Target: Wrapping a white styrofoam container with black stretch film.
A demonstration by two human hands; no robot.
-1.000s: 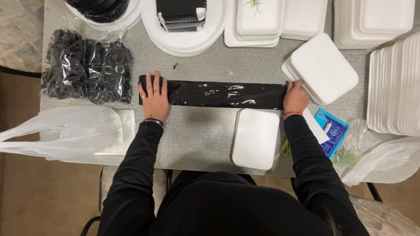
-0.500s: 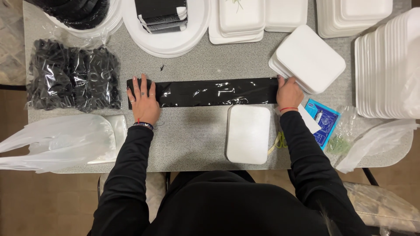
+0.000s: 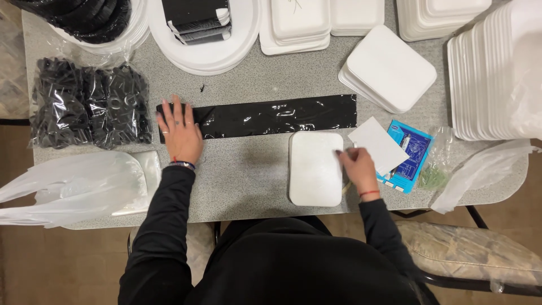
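Now left hand [image 3: 182, 131] flat on black plastic strip's [image 3: 271, 116] end, right hand [image 3: 357, 168] half-curled, empty, beside white tray's [image 3: 315, 168] edge.

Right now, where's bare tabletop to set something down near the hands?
Best patch: grey table between the left hand and the white foam container, below the black plastic strip. A narrower gap runs above the strip, under the white oval platter. Crowded: right side with foam lid stacks and blue packet; left with bagged black cutlery and clear bags.
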